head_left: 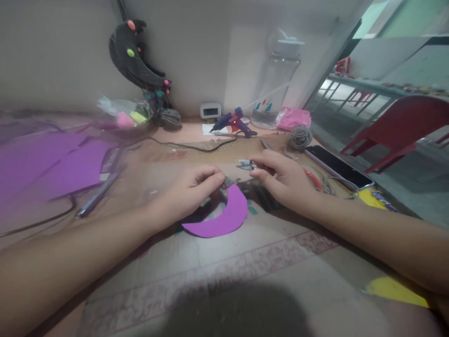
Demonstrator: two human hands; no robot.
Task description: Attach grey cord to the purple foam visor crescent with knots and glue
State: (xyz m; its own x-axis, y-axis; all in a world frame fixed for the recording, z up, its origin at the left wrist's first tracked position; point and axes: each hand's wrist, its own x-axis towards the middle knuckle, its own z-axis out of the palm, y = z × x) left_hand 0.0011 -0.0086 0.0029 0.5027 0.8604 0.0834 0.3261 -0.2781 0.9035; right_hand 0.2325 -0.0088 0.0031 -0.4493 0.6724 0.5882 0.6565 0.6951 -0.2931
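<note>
My left hand is closed, thumb and fingers pinched at the upper tip of a purple crescent cutout. A bit of grey yarn shows at that tip, beside my thumb. The crescent's other point reaches down to the left, above the cardboard surface. To the right, my right hand pinches a small pointed metal tool with two parted tips, like snips or scissors. Its rear part is hidden in my hand. An orange-red loop shows behind my right wrist; whether it belongs to the tool I cannot tell.
Purple sheets and a pen-like stick lie left. At the back are a glue gun with a red light, a digital clock, a bottle and a yarn ball. A phone lies right.
</note>
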